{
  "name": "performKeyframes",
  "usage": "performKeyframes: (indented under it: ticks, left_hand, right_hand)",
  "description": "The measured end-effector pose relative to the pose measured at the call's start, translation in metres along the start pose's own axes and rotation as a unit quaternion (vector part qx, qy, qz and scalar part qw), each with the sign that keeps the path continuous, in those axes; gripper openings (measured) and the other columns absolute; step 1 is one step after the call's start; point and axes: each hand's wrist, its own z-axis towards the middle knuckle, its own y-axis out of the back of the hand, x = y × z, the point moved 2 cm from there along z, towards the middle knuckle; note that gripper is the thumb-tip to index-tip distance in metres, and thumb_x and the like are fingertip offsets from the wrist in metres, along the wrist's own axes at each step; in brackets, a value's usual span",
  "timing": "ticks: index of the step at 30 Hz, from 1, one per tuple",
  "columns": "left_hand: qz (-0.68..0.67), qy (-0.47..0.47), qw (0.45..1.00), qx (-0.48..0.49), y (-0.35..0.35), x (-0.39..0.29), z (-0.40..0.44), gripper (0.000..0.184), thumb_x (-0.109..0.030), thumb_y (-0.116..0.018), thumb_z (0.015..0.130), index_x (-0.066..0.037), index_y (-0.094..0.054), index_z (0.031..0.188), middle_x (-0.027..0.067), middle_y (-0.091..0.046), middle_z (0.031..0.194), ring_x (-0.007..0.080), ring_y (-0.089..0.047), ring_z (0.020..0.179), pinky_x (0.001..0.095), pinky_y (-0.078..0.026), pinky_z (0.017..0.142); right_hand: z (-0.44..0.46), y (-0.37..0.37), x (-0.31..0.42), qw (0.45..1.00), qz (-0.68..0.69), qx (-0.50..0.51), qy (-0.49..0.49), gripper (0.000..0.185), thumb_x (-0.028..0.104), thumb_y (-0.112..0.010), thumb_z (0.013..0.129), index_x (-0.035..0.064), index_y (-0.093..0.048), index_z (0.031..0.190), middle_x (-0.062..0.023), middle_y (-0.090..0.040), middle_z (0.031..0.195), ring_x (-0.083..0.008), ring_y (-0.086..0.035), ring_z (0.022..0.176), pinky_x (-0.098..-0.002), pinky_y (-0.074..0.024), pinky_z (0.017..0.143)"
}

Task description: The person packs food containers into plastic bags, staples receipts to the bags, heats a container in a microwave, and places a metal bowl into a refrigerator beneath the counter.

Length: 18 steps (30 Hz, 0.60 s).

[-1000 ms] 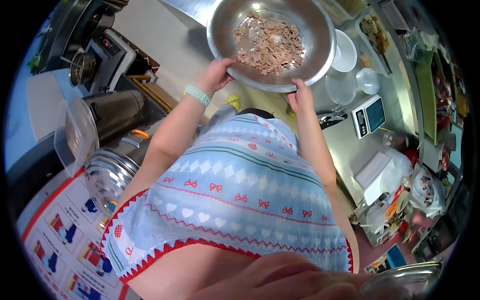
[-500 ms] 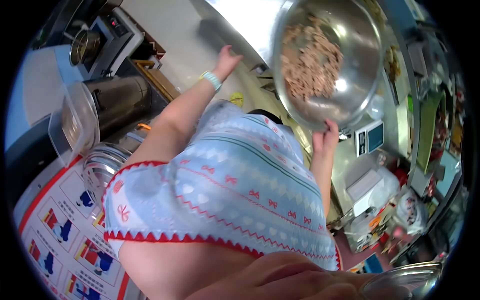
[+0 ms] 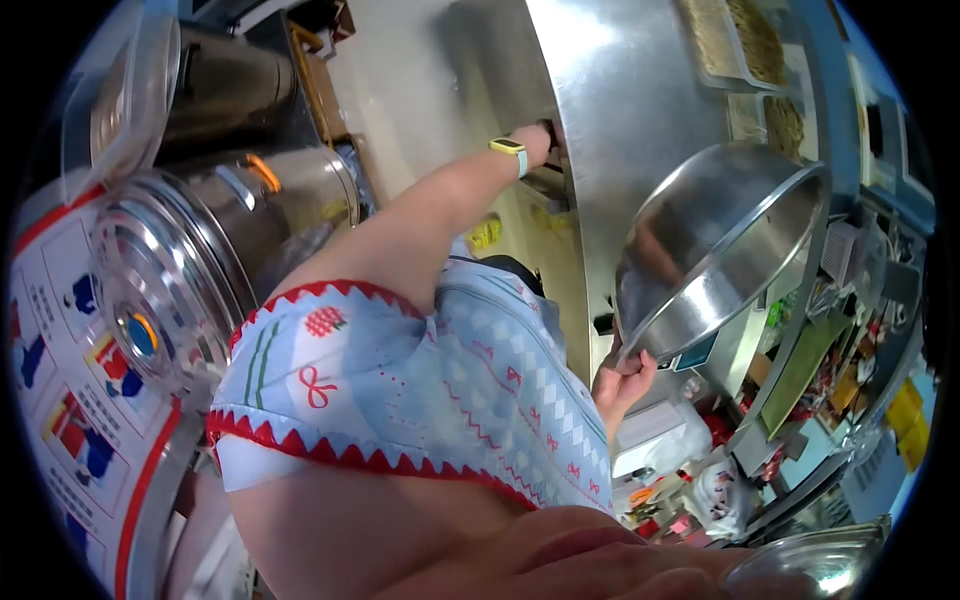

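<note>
My right hand and left hand are far apart. With the thumb over its rim, my right hand [image 3: 624, 386] holds a large steel bowl [image 3: 690, 240], tilted steeply on its side above the steel counter [image 3: 640, 130]. The bowl's bottom inside is hidden, and no meat shows in it. My left hand [image 3: 537, 143], below a wrist with a yellow and light green watch [image 3: 508, 147], reaches to the counter's left edge, by a dark thing. Its fingers are mostly hidden there.
Tubs of food [image 3: 755, 40] stand at the counter's far end. Large steel pots [image 3: 280, 205] and a steel lid [image 3: 150, 280] are on the left. Bags and packages [image 3: 720, 490] lie at the lower right, below a crowded shelf [image 3: 805, 370].
My left hand has let go of the bowl and moved to the counter edge. The bowl, in my right hand, has tipped onto its side, and the meat is out of view. The view has turned right.
</note>
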Motion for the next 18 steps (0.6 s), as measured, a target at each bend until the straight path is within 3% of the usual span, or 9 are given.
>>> performKeyframes:
  ticks: [4,5,9,11,12,13,14,15,18]
  left_hand:
    - [-0.044,0.007,0.999,-0.005,0.007,0.003,-0.014,0.024,-0.012,-0.059,0.079,0.001,-0.06,0.099,0.0234,-0.066,0.09,0.0393,-0.064,0.087,0.0473,-0.052,0.077]
    - [-0.045,0.023,0.998,-0.022,0.005,0.009,-0.021,0.024,-0.01,-0.058,0.079,0.0,-0.06,0.1,0.0234,-0.066,0.091,0.0393,-0.064,0.088,0.0474,-0.051,0.078]
    - [0.03,0.091,0.994,-0.061,0.027,0.072,-0.067,0.026,-0.007,-0.058,0.078,-0.002,-0.059,0.103,0.021,-0.067,0.095,0.0374,-0.064,0.091,0.0467,-0.051,0.081]
    - [0.067,0.248,0.964,-0.07,0.079,0.091,-0.11,0.031,-0.011,-0.058,0.076,-0.002,-0.06,0.105,0.0203,-0.067,0.098,0.036,-0.065,0.095,0.0466,-0.05,0.085]
    - [0.03,0.277,0.951,-0.136,0.092,0.102,-0.128,0.039,-0.014,-0.058,0.074,-0.001,-0.061,0.111,0.0205,-0.067,0.099,0.0371,-0.063,0.099,0.0466,-0.049,0.087]
    - [-0.053,0.237,0.925,-0.291,0.101,0.107,-0.141,0.03,-0.017,-0.056,0.077,-0.001,-0.061,0.102,0.0209,-0.065,0.099,0.0358,-0.062,0.098,0.0453,-0.042,0.093]
    - [-0.01,0.24,0.927,-0.289,0.112,0.109,-0.152,0.026,-0.017,-0.056,0.075,-0.002,-0.064,0.095,0.0195,-0.066,0.094,0.0378,-0.061,0.096,0.0445,-0.041,0.095]
    - [-0.011,0.238,0.923,-0.303,0.113,0.132,-0.153,0.025,-0.017,-0.055,0.075,-0.003,-0.065,0.094,0.0186,-0.067,0.093,0.0378,-0.061,0.096,0.0442,-0.041,0.095]
    - [-0.044,0.227,0.919,-0.318,0.111,0.149,-0.151,0.027,-0.016,-0.054,0.074,-0.005,-0.067,0.095,0.0178,-0.068,0.093,0.0383,-0.06,0.095,0.044,-0.04,0.096]
  right_hand:
    - [0.016,0.013,0.03,0.995,-0.088,0.025,-0.027,0.035,0.008,-0.056,0.082,-0.001,-0.055,0.115,-0.0126,-0.063,0.115,-0.0259,-0.06,0.108,-0.0402,-0.0491,0.097]
    - [0.029,0.035,0.042,0.989,0.016,0.099,-0.11,0.046,0.004,-0.054,0.079,-0.0051,-0.047,0.124,-0.0178,-0.058,0.122,-0.0322,-0.054,0.117,-0.0477,-0.0408,0.105]
    - [0.038,0.0,0.039,0.94,0.07,0.264,-0.203,0.059,0.004,-0.053,0.076,-0.0099,-0.04,0.133,-0.0219,-0.053,0.13,-0.0376,-0.049,0.124,-0.0552,-0.0329,0.113]
    - [0.035,-0.024,0.025,0.899,0.083,0.352,-0.246,0.06,0.004,-0.053,0.076,-0.0097,-0.041,0.132,-0.022,-0.053,0.131,-0.0375,-0.05,0.123,-0.0554,-0.032,0.113]
    - [0.025,-0.046,0.015,0.97,-0.001,0.182,-0.163,0.025,0.005,-0.052,0.081,0.0018,-0.039,0.102,-0.0064,-0.041,0.095,-0.0213,-0.04,0.086,-0.0386,-0.0355,0.08]
    - [0.03,-0.044,0.016,0.988,-0.039,0.095,-0.115,0.014,0.005,-0.052,0.083,0.0076,-0.038,0.088,0.0014,-0.035,0.078,-0.0131,-0.035,0.067,-0.0303,-0.0373,0.064]
    - [0.035,-0.041,0.017,0.994,-0.085,0.005,-0.071,0.021,0.005,-0.051,0.086,0.0134,-0.037,0.073,0.0092,-0.029,0.06,-0.005,-0.03,0.048,-0.0219,-0.0391,0.047]
    - [0.055,-0.021,0.02,0.972,0.006,0.148,-0.184,0.024,0.004,-0.053,0.081,0.0022,-0.04,0.102,-0.0061,-0.04,0.096,-0.0206,-0.04,0.086,-0.0396,-0.0347,0.08]
    - [0.055,-0.029,0.012,0.915,0.05,0.315,-0.247,0.055,0.002,-0.052,0.078,-0.0085,-0.044,0.131,-0.0225,-0.053,0.132,-0.036,-0.05,0.124,-0.0574,-0.0305,0.113]
